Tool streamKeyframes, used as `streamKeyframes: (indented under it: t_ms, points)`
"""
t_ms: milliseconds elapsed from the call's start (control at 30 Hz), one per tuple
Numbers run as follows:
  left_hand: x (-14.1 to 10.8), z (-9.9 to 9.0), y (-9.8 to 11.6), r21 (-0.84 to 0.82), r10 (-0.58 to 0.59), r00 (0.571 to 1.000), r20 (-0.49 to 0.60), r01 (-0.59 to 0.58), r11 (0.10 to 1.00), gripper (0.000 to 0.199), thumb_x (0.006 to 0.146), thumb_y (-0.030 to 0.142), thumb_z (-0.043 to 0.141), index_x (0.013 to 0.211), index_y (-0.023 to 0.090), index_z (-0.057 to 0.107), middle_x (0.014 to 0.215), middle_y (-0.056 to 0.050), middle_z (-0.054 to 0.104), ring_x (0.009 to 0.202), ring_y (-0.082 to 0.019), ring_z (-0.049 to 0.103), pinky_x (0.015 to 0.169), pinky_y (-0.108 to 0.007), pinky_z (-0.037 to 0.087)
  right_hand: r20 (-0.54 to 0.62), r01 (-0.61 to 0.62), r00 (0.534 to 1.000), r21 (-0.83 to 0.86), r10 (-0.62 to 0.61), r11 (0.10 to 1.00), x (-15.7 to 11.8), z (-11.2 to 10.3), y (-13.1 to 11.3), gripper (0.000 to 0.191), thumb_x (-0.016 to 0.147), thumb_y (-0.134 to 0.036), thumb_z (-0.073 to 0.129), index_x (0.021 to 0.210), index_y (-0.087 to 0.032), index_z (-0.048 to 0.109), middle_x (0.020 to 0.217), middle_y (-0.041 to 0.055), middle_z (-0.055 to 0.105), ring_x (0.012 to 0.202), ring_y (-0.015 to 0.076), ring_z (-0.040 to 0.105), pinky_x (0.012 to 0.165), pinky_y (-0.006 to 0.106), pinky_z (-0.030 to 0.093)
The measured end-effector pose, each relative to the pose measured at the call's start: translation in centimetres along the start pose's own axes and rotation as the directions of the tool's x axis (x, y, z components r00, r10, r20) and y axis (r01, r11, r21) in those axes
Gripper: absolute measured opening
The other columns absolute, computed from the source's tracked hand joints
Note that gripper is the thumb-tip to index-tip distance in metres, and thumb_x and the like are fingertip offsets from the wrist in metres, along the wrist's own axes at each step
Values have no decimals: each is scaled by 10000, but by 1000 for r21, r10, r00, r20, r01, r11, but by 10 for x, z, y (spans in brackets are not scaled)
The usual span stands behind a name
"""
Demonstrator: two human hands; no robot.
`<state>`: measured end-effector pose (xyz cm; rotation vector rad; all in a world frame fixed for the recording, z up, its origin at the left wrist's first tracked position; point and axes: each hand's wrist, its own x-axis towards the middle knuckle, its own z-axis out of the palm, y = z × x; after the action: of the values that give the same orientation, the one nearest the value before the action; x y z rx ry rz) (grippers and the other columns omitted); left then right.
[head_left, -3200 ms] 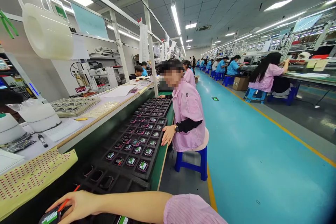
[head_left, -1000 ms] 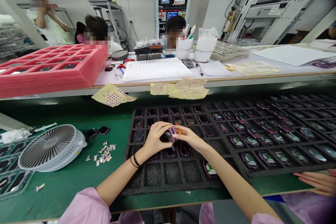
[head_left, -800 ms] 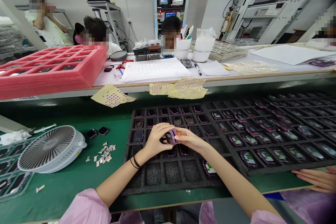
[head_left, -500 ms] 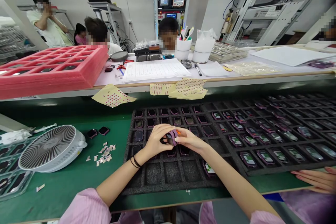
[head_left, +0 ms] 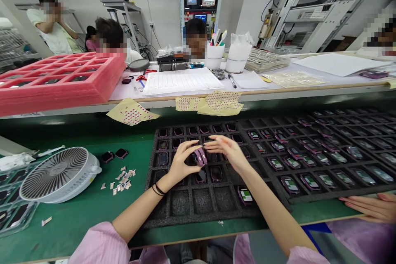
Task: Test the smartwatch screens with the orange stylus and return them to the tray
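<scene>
My left hand (head_left: 184,161) holds a small pink-framed smartwatch body (head_left: 199,157) upright between thumb and fingers, above a black foam tray (head_left: 198,202). My right hand (head_left: 229,150) hovers just to the right of the watch, fingers spread and not touching it. The orange piece seen earlier does not show. The tray's compartments hold dark watch bodies, and those in a second tray (head_left: 321,165) to the right show green-and-white screens. Several compartments near my wrists are bare foam.
A co-worker's hand (head_left: 368,208) rests at the right bench edge. On the green mat are a white fan (head_left: 58,175), loose paper scraps, and several watch parts. Sticker sheets (head_left: 133,112) hang from a white shelf holding a pink foam tray (head_left: 58,84) and papers. Seated people face me beyond.
My right hand has let go of the watch and moved up and to the right, its fingers opening. The left hand keeps hold of the watch, and the orange piece has gone from view.
</scene>
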<state>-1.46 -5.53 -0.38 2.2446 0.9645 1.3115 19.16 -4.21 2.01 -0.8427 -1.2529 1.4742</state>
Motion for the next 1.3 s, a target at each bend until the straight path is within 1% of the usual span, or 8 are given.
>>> streamKeyframes:
  t_ms: [67, 167, 267, 433, 600, 700, 1067, 1300]
  points:
    - [-1, -1, 0, -70, -103, 995, -6, 102, 992, 518, 684, 247, 735, 1178, 217, 581, 1195, -100, 611, 1082, -244, 572, 969, -420, 439, -131, 43, 990, -84, -54, 996, -1, -10, -6, 518, 828, -594, 508, 1018, -128, 627, 638, 61, 702, 513, 172, 659, 539, 287, 533]
    - [-2, 0, -2, -145, -259, 965, 40, 262, 954, 542, 691, 240, 723, 1207, 195, 562, 1068, -79, 668, 882, -195, 640, 816, -329, 519, -177, 28, 981, -250, -74, 968, -3, -16, -5, 567, 840, -631, 446, 889, -109, 663, 423, 3, 579, 290, 114, 484, 335, 217, 370]
    - [-4, 2, -3, -153, -294, 954, 63, 300, 942, 549, 682, 231, 715, 1209, 196, 565, 1059, -65, 669, 823, -173, 638, 731, -279, 528, -122, 31, 989, -402, -87, 915, -4, -11, 5, 553, 860, -613, 430, 778, -123, 672, 410, -12, 542, 291, 93, 452, 332, 204, 325]
    - [-5, 4, -5, -174, -282, 955, 88, 293, 940, 553, 683, 241, 709, 1214, 194, 560, 1099, -72, 654, 867, -179, 632, 739, -274, 528, 27, 117, 992, -576, -124, 809, 0, -4, 17, 475, 837, -575, 516, 652, -160, 654, 479, 3, 578, 390, 120, 528, 474, 245, 439]
    - [-5, 5, -4, -169, -274, 951, 145, 296, 940, 546, 694, 227, 700, 1219, 195, 552, 1049, -56, 666, 799, -152, 621, 710, -255, 518, -142, 204, 958, -281, -251, 938, -6, -4, 6, 480, 867, -562, 472, 636, -169, 621, 514, 33, 614, 421, 146, 567, 433, 263, 454]
    - [-5, 6, -3, -151, -245, 953, 179, 273, 950, 548, 701, 223, 694, 1228, 203, 543, 1094, -54, 655, 761, -135, 610, 692, -246, 511, -160, 261, 945, -160, -286, 952, -12, 0, -2, 477, 874, -553, 465, 642, -170, 627, 507, 35, 616, 436, 154, 579, 472, 293, 500]
    - [-5, 7, -2, -120, -240, 956, 172, 262, 958, 544, 704, 227, 695, 1225, 197, 545, 1088, -56, 661, 692, -112, 589, 665, -233, 506, -157, 307, 922, -261, -354, 915, -17, 8, -5, 469, 889, -528, 456, 638, -172, 630, 533, 44, 629, 465, 161, 599, 501, 308, 523]
    - [-7, 5, 1, -102, -274, 947, 170, 294, 950, 556, 696, 215, 681, 1233, 175, 541, 1168, -79, 643, 874, -173, 647, 759, -260, 528, -83, 451, 847, -409, -525, 793, -22, 13, 0, 446, 938, -425, 412, 649, -177, 644, 570, 38, 637, 495, 137, 602, 488, 259, 516]
